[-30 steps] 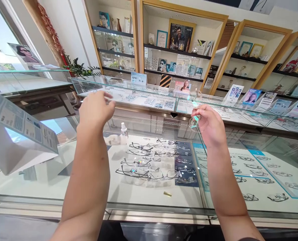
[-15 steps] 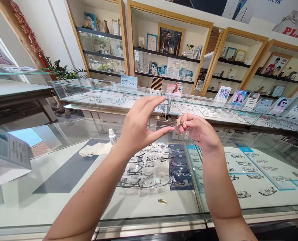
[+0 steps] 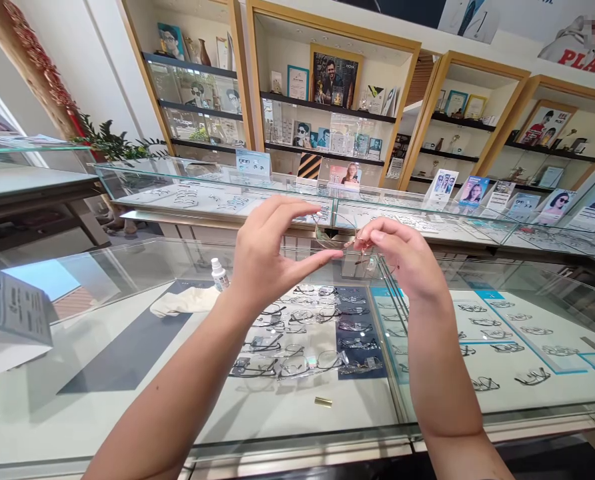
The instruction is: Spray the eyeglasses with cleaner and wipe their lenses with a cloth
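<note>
One thin-rimmed pair of glasses (image 3: 325, 235) is above the near glass counter (image 3: 257, 417), pinched by the right hand (image 3: 405, 260); the left hand (image 3: 265, 260) spreads thumb and fingers around one lens, contact unclear. Farther left, a white bottle (image 3: 219, 274) stands beside a cloth (image 3: 181, 304).

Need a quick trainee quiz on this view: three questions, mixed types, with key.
1. Multiple choice. In the picture, where does the soft cream cloth lie relative to the small white bottle?
A. On its right
B. On its left
C. On top of it

2. Short answer. Which hand has its thumb and fingertips pinched on the thin-rimmed eyeglasses with clear lenses?

3. True or false. The small, shiny gold-coloured strip lies nearer the person than the rows of displayed eyeglasses.

Key:
1. B.
2. The right hand.
3. True.
</note>
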### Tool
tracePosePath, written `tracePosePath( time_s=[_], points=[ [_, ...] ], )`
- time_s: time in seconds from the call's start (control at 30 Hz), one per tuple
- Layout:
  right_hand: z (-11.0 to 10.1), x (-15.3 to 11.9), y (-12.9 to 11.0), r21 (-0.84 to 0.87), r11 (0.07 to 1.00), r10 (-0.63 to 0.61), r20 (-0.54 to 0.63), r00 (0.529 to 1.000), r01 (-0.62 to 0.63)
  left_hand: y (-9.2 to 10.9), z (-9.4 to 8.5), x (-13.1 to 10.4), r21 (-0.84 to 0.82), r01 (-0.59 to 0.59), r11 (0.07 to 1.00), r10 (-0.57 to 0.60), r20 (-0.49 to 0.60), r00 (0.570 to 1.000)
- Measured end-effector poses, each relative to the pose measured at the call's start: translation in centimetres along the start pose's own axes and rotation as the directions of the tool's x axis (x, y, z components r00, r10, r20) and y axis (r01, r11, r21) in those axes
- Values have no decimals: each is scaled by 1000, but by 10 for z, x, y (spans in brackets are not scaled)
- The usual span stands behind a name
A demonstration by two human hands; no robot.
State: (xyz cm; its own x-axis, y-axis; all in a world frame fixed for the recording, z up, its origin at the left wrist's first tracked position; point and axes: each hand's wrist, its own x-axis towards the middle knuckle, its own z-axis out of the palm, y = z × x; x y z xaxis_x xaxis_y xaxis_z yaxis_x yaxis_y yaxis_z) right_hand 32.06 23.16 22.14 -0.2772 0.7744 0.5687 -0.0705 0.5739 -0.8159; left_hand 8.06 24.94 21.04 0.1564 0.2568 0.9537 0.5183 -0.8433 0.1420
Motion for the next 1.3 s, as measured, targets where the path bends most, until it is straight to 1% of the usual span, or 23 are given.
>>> tracePosePath(
  time_s=[0.07, 0.1, 0.17, 0.23, 0.3, 0.4, 0.5, 0.67, 0.8, 0.97, 1.13, 1.3],
  points=[
    [1, -1, -1, -14, 998, -69, -106, 992, 68, 0, 1, -1, -3, 31, 1000, -31, -36, 999],
    [2, -1, -1, -29, 994, -111, -162, 981, 107, -1, 1, -2, 1, 51, 999, -51, -60, 997],
    [3, -1, 0, -99, 977, -209, -273, 939, 188, -2, 2, -3, 12, 91, 996, -89, -122, 989],
    [4, -1, 1, -211, 949, -294, -333, 896, 234, -3, 2, -3, 25, 122, 992, -115, -188, 976],
    [6, -1, 3, -342, 914, -336, -338, 879, 218, -5, 2, -2, 45, 154, 987, -139, -234, 962],
    [12, -2, 4, -537, 827, -374, -312, 873, 163, -6, 3, -1, 76, 207, 975, -180, -268, 946],
    [17, -3, 5, -637, 759, -413, -309, 857, 136, -7, 5, -2, 83, 237, 968, -206, -278, 938],
    [18, -5, 4, -684, 717, -449, -305, 840, 135, -7, 6, -3, 77, 246, 966, -215, -286, 934],
    [16, -5, 3, -725, 678, -466, -300, 833, 118, -8, 7, -4, 86, 222, 971, -190, -286, 939],
    [13, -4, 5, -752, 653, -466, -310, 829, 86, -8, 6, -4, 87, 217, 972, -192, -236, 953],
    [12, -4, 6, -757, 651, -467, -337, 818, 60, -6, 8, -5, 68, 211, 975, -192, -212, 958],
    [14, -5, 5, -743, 669, -421, -367, 829, 11, -5, 11, -6, 66, 220, 973, -200, -230, 952]
  ],
)
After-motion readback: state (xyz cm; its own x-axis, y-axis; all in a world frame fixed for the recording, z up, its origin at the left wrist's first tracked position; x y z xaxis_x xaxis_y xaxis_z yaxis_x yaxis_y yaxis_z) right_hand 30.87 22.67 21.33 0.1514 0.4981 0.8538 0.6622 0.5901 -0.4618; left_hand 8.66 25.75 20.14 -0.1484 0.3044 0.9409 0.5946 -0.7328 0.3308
